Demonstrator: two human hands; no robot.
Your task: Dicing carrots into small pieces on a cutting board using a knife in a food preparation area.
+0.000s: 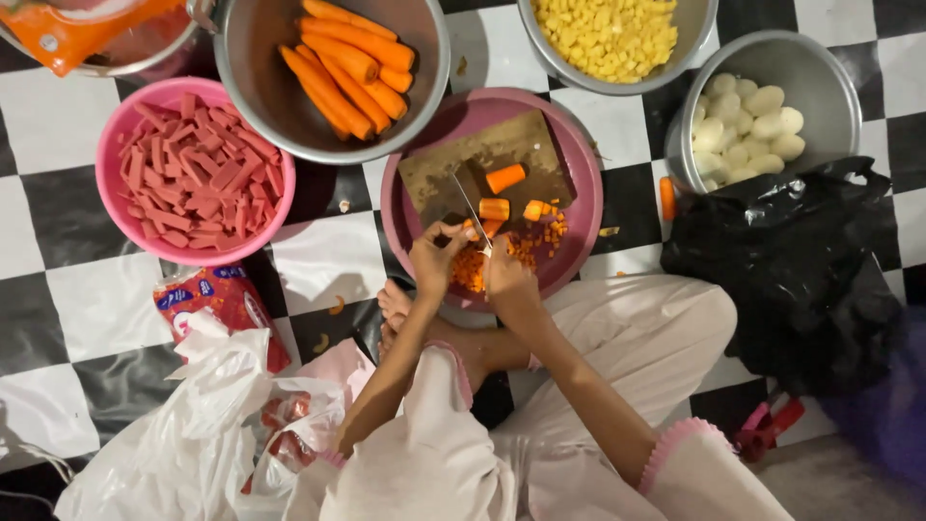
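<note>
Centrally, a knife (471, 206) lies with its long axis running diagonally, the thin blade pointing up and away from the person toward the far left of the cutting board (482, 164), its handle end hidden inside the right hand (508, 275). That right hand is closed around the handle, knuckles up, the forearm coming in from the lower right across a pale trouser leg. Just left of it, touching or nearly so, the left hand (436, 256) curls its fingers narrowly over a small piece of carrot (470, 230) at the near edge of the board; how tightly it pinches cannot be told. Beyond the grip, on the board, lie three short carrot chunks (505, 178), and right beneath the hands a heap of diced carrot (473, 270) spreads on the dark pink tray (579, 154) that carries the board. Farther out from the hands, up and to the left, a metal pot (260, 87) holds whole peeled carrots (342, 63); left of the hands a pink bowl (111, 154) holds red sausage strips (198, 174). Up and to the right stand a metal bowl of yellow cubes (608, 34) and a pot of peeled potatoes (748, 121), with a black plastic bag (791, 260) to the right of the hands. White plastic bags (183, 425) lie below left on the checkered floor (58, 222).
</note>
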